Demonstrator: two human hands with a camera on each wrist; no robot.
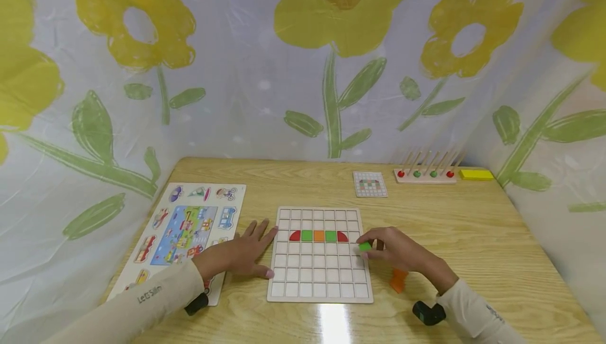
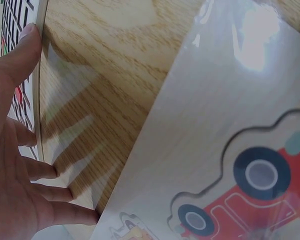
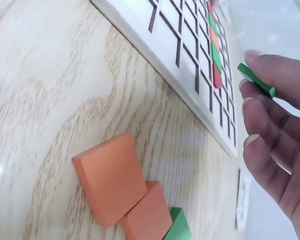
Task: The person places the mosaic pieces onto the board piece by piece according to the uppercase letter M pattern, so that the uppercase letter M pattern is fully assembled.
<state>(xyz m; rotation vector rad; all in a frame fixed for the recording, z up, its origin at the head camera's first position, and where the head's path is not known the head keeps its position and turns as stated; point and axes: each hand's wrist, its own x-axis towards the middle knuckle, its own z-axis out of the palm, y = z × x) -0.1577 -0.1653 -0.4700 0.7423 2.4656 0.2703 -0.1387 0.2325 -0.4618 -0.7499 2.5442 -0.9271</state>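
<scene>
A white grid board [image 1: 319, 275] lies on the table, with a row of red, green and orange tiles [image 1: 319, 235] across its upper part. My left hand [image 1: 243, 252] rests spread at the board's left side, its thumb touching the edge. Just off the right edge, my right hand [image 1: 402, 249] pinches a green block [image 3: 257, 81] between thumb and fingers. Below that hand lie orange blocks [image 3: 110, 180], and another green block [image 3: 179, 227] pokes out beside them in the right wrist view.
A vehicle picture puzzle [image 1: 184, 233] lies on the left, partly under my left forearm. Toward the back are a small pattern card [image 1: 370, 184], a peg stand with red and green beads [image 1: 425, 176] and a yellow block [image 1: 476, 175]. A flowered curtain [image 1: 227, 107] surrounds the table.
</scene>
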